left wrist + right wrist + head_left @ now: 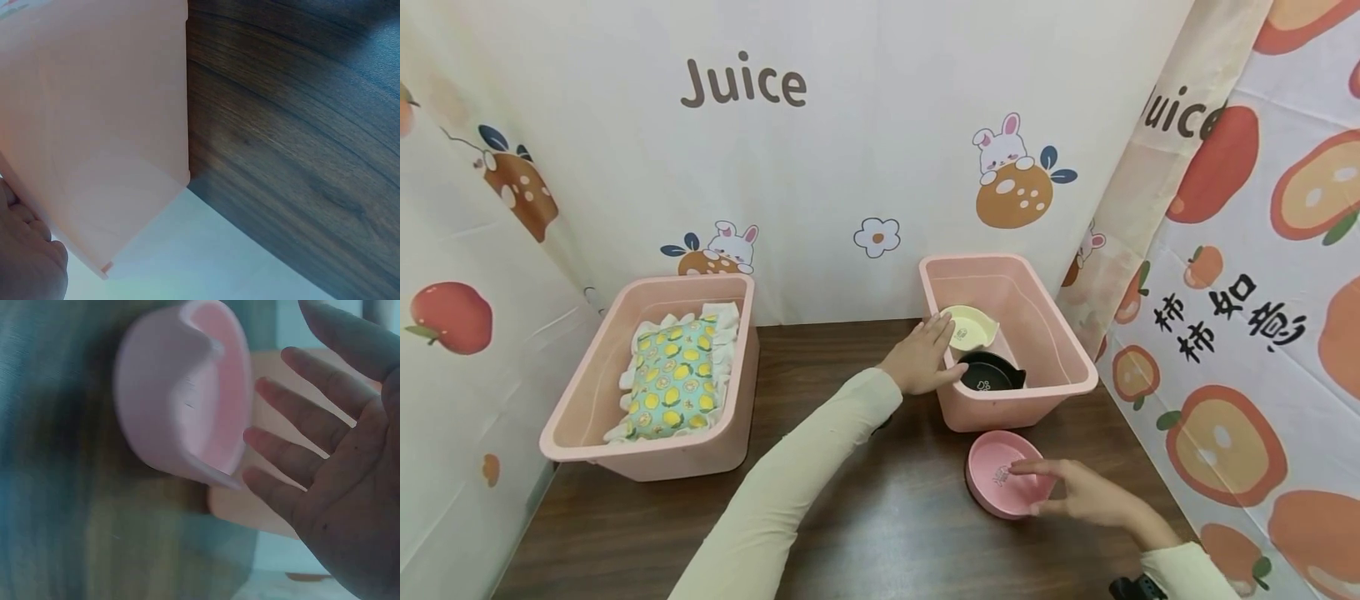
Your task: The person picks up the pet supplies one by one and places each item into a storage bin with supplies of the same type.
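My left hand (917, 354) rests on the left rim of the right pink bin (1060, 379), its fingers reaching over the edge and its thumb spread toward the front. Inside that bin, close to those fingers, lie a pale yellow bowl (968, 328) and a black bowl (991, 372), each with a pointed bit at the rim. A pink bowl (147, 387) with a small print inside stands on the table in front of the bin. Beside and over that bowl is my right hand (1078, 492); its fingers are spread and nothing is held in it.
At the left stands another pink bin (574, 417), holding a frilled cushion (673, 375) printed with lemons. Both bins are on a dark wood table (880, 517). Printed curtains (850, 150) close off the back and sides.
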The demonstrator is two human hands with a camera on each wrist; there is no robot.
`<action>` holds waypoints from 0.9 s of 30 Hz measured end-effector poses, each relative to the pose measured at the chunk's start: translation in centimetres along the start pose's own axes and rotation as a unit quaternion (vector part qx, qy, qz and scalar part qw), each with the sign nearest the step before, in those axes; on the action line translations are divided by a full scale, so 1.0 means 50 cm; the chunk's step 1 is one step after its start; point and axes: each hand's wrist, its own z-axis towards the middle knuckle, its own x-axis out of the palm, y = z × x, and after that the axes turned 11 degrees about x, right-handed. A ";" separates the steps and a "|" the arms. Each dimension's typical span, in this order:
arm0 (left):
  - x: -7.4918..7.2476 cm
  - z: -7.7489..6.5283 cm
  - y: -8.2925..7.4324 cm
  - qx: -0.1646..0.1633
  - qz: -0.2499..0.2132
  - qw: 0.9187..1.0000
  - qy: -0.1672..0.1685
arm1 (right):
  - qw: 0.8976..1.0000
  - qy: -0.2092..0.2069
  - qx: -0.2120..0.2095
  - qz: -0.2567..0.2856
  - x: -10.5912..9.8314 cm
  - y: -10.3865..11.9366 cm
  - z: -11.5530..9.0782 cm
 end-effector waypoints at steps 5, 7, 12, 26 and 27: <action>0.002 -0.001 -0.001 0.001 0.002 1.000 -0.004 | 0.999 0.033 0.020 0.010 0.039 -0.011 0.000; 0.002 -0.001 -0.001 0.002 0.002 1.000 -0.004 | 0.999 0.032 0.019 0.008 0.051 -0.013 -0.002; 0.002 -0.001 -0.001 0.001 0.005 1.000 -0.003 | 0.999 0.027 0.001 0.025 0.074 -0.020 -0.003; 0.003 0.001 -0.001 -0.005 0.003 1.000 0.004 | 1.000 -0.018 -0.014 0.004 0.117 -0.031 -0.002; 0.003 0.001 -0.001 -0.006 0.003 1.000 0.005 | 0.999 -0.028 -0.020 -0.001 0.122 -0.031 -0.002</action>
